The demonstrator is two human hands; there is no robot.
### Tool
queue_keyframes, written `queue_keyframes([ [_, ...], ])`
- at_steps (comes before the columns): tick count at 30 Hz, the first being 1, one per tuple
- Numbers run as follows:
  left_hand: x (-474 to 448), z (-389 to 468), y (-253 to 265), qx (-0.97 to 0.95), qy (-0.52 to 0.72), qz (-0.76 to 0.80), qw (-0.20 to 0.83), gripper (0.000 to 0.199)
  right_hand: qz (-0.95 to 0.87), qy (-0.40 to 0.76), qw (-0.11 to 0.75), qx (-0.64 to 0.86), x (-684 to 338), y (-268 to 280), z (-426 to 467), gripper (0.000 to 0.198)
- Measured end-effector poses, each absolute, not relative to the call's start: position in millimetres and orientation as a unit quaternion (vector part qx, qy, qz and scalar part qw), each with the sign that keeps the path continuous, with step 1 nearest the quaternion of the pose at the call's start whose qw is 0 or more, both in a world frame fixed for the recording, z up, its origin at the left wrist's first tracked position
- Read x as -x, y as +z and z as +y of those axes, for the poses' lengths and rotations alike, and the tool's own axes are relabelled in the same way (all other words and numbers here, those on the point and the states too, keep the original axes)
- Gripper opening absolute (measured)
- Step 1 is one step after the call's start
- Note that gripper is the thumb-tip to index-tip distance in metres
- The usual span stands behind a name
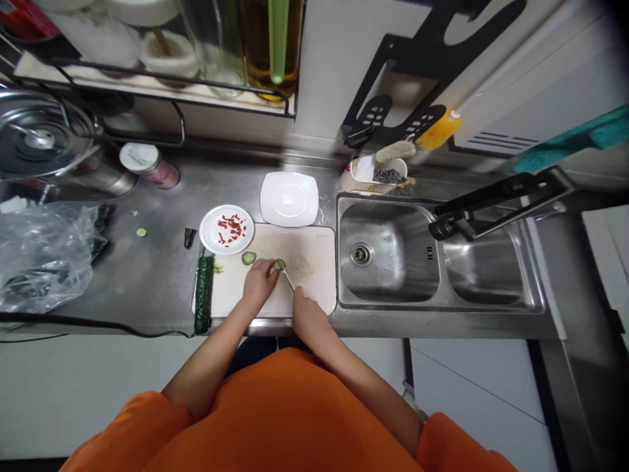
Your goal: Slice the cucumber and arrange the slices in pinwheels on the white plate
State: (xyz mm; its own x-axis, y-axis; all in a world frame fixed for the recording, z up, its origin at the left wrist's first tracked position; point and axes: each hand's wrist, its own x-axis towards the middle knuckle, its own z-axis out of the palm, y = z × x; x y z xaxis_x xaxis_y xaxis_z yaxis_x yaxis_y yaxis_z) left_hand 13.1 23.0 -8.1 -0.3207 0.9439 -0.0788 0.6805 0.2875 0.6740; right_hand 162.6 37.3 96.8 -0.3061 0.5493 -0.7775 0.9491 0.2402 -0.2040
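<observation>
My left hand [260, 283] is closed on a short cucumber piece [279, 264] above the cutting board [314, 244]. In my right hand [309, 316] is a small knife [287, 280], its blade meeting the cucumber piece. Cucumber slices [248, 257] lie on the board just left of my left hand, with pale green scraps [217, 267] farther left. A long dark green cucumber [203, 295] rests along the board's left edge. At the board's top left corner sits a round white plate [208, 228] with chopped red bits.
A white square dish [289, 196] stands behind the board. To the right is a double steel sink [393, 252] with a black faucet [484, 200]. Leftward lie a cucumber end [189, 237], a small slice [141, 232], a plastic bag [46, 255] and a lidded jar [150, 165].
</observation>
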Motion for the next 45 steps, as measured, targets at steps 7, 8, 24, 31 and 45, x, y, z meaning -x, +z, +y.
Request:
queue_keyframes([
  [7, -14, 24, -8, -0.528, 0.267, 0.771, 0.235, 0.022, 0.736, -0.348, 0.286, -0.504, -170, 96, 34, 0.037],
  [8, -14, 24, -8, -0.528, 0.266, 0.772, 0.234, 0.021, 0.735, -0.35, 0.29, -0.504, -172, 97, 33, 0.036],
  [24, 10, 21, 21, -0.29, 0.365, 0.823, 0.325, 0.03, 0.724, -0.341, 0.334, -0.498, -192, 107, 27, 0.038],
  [31, 40, 16, 23, -0.277, 0.313, 0.874, 0.248, 0.021, 0.725, -0.339, 0.335, -0.497, -193, 106, 26, 0.044],
  [45, 27, 16, 10, -0.574, 0.168, 0.791, 0.129, 0.036, 0.736, -0.327, 0.321, -0.498, -197, 104, 24, 0.042],
])
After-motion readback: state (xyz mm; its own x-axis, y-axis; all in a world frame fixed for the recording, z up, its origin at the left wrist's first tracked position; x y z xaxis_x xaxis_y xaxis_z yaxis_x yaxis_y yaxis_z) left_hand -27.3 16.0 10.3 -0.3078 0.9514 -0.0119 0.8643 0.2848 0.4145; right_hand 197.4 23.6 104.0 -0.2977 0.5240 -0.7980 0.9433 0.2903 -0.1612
